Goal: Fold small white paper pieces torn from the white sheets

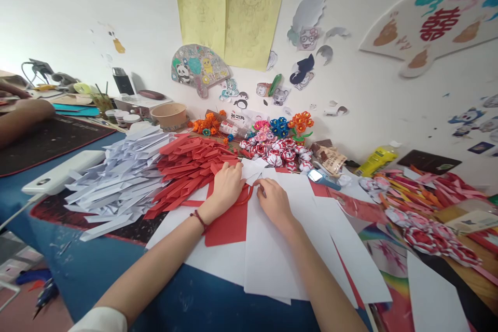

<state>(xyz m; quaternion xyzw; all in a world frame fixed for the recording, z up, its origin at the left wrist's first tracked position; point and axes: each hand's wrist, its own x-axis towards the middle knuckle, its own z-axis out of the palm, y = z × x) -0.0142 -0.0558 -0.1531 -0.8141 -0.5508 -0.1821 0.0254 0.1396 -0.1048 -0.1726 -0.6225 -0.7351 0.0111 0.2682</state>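
My left hand (227, 187), a dark red bead bracelet at its wrist, is closed with its fingertips at the left edge of a small folded white paper piece (252, 170). From the right, my right hand (274, 201) pinches the lower edge of the same piece. A curved red strip (246, 196) shows between the two hands. Beneath them lie a red sheet (227, 228) and white sheets (276, 254). Beside my left hand is a pile of folded red strips (194, 166), with folded white strips (120, 176) farther left. My fingers partly hide the paper piece.
Red-and-white paper flowers (286, 154) stand behind my hands. A small device with a lit screen (322, 179) lies to the right, near a yellow bottle (377, 160). A white power bank (62, 171) sits left. Another person's arm (27, 116) rests at the far left.
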